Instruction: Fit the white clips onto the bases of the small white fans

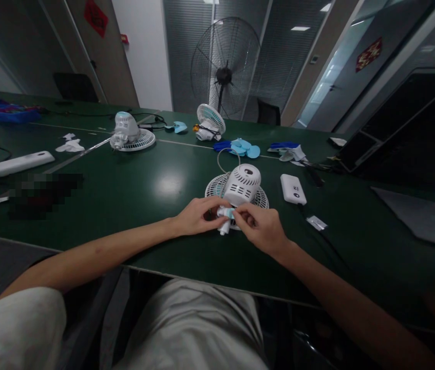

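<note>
A small white fan lies face down in front of me, its motor housing (242,184) above the round grille (214,186). A white neck piece (223,227) juts from it toward me, with a small light-blue part (229,213) on it. My left hand (197,217) grips the neck piece between thumb and fingers. From the other side my right hand (262,226) pinches the light-blue part, its fingers curled. The fingertips partly hide where the two parts meet.
Two more small fans, one at left (127,129) and one at the back (210,122), stand on the green table (155,200). Light-blue fan blades (245,147), gloves (292,152), a white power bank (293,189) with a cable, and a long white case (21,163) lie around.
</note>
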### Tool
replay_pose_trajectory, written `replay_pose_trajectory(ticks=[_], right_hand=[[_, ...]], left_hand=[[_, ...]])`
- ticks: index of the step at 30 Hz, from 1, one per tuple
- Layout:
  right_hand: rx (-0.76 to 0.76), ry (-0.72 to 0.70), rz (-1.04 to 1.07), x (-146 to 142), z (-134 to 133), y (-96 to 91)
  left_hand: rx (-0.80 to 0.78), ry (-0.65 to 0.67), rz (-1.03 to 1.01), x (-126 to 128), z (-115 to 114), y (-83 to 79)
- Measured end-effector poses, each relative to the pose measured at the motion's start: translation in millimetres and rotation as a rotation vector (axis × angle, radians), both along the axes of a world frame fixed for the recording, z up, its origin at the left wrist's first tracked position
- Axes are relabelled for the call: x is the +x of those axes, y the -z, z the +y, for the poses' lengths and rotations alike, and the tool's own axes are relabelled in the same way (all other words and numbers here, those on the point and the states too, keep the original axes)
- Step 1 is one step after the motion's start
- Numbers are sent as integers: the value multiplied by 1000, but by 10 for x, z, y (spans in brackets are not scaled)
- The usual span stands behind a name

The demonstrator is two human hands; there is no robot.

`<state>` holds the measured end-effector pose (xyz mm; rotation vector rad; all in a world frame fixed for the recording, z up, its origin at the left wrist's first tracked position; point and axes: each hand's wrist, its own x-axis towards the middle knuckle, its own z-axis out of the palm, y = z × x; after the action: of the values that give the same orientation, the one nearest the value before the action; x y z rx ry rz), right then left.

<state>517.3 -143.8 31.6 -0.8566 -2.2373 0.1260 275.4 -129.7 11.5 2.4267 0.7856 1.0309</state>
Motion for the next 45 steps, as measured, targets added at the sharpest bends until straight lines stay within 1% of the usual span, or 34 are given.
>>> replay_pose_trajectory(ticks=[4,6,7,9,12,14,16,21,23,25,28,29,30,31,32,36,38,40,42,43,45], right_hand=[[214,-141,-218,179,102,-29],[275,-150,-256,212,141,-22],[277,-137,-239,203,149,-12],[215,-100,-172,141,138,15],[26,-19,-45,10,79,47],[-49,7,-18,-31,41,42],[-21,-1,-34,-4,32,15],[191,-151,-216,185,118,-56],[203,-160,-230,187,137,-51],[130,-125,-148,125,121,-33],[-109,-58,17,-10,52,-13],[-172,-41,48,-40,31,-11],[-201,-31,57,-53,16,-11],[-188,-28,46,-50,10,-11],[-139,-33,18,-29,14,-13],[150,-120,-186,135,98,-21],[223,-150,-249,192,143,-28],[246,-146,-256,197,164,-30],[222,-130,-222,148,156,-25],[187,-115,-193,109,142,-20],[57,-76,-111,23,101,-12]], left_hand=[[-7,8,-20,-13,20,1],[-14,15,-20,-11,20,0],[-16,19,-20,-8,17,-3],[-18,21,-15,-2,5,-12],[-16,17,7,1,-14,-29],[-13,13,25,-4,-18,-37],[-11,14,27,-13,-13,-39],[0,15,-3,-28,17,-17],[-4,23,-1,-28,20,-7],[-7,25,7,-25,15,-4],[-15,14,28,-23,1,-17],[-17,12,33,-25,-1,-25],[-19,12,37,-28,0,-33],[-22,15,40,-32,3,-40],[-23,18,41,-38,8,-46],[-23,30,15,-61,38,-43],[-26,31,1,-66,48,-32],[-37,33,-8,-65,51,-24],[-52,43,-6,-63,47,-22],[-56,47,-1,-62,44,-24],[-58,52,18,-60,39,-28]])
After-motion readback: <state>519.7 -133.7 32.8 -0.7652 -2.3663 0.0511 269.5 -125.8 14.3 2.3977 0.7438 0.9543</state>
